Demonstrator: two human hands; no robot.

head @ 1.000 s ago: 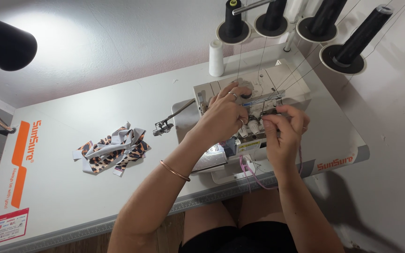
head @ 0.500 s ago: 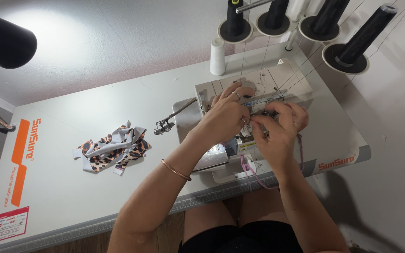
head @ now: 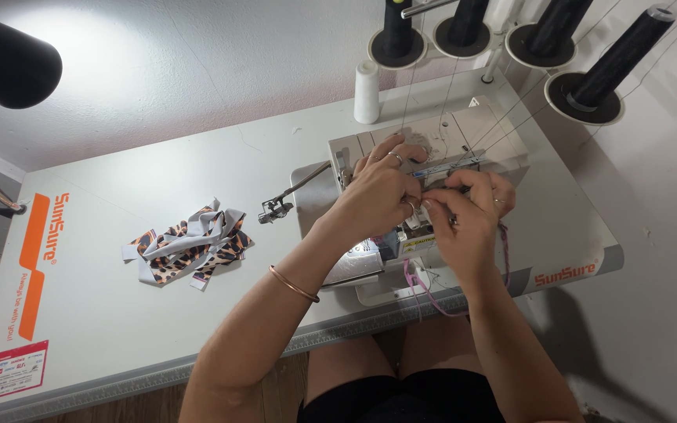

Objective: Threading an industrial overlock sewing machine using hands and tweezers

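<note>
Both hands, the left hand (head: 381,192) and the right hand (head: 468,215), have moved closer together and now pinch thin thread over the hard grey sewing machine (head: 432,157), with soft spotted cloth strips (head: 186,247) far left on the smooth white surface (head: 119,313).
</note>
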